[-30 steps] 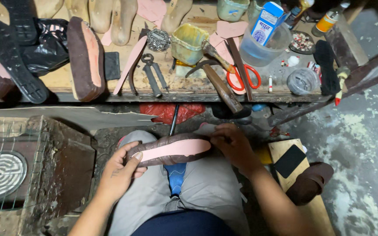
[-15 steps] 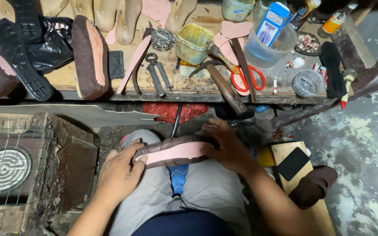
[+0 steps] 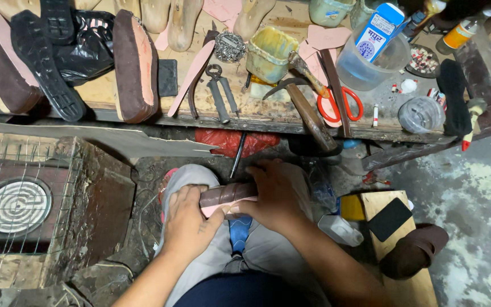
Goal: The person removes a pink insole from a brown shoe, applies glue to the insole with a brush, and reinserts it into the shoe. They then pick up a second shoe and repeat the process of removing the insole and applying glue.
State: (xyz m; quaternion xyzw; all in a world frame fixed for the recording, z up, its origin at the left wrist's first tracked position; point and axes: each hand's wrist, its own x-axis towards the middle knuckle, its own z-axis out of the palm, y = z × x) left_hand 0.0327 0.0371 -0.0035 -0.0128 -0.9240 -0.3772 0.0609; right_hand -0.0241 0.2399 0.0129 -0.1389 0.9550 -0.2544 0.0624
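On your lap, nearest the camera, one brown shoe upper with a pink insole [image 3: 228,198] lies across your knee, and both of your hands press on it. Your left hand [image 3: 188,219] clamps its left end, fingers curled over the top edge. Your right hand [image 3: 274,196] lies over its right half, palm down and fingers gripping, so most of the piece is hidden; only a short brown and pink strip shows between the two hands. One blue strap [image 3: 238,234] runs down between your thighs, its ends out of sight.

To your left stands one wire-caged heater [image 3: 12,204], cut off by the frame edge. To your right, one wooden block [image 3: 390,227] carries a single black pad [image 3: 389,219].

Farther off runs the desk [image 3: 257,116]. Along its near edge you have one hammer [image 3: 308,111], one pair of pincers [image 3: 221,91] and one pair of red-handled scissors [image 3: 339,105]. Toward its left end lie two lasted brown shoes [image 3: 134,62] and two black soles [image 3: 44,62]. At the far edge stand at least four wooden lasts [image 3: 180,20], their tops cut off, so an exact count is hard.
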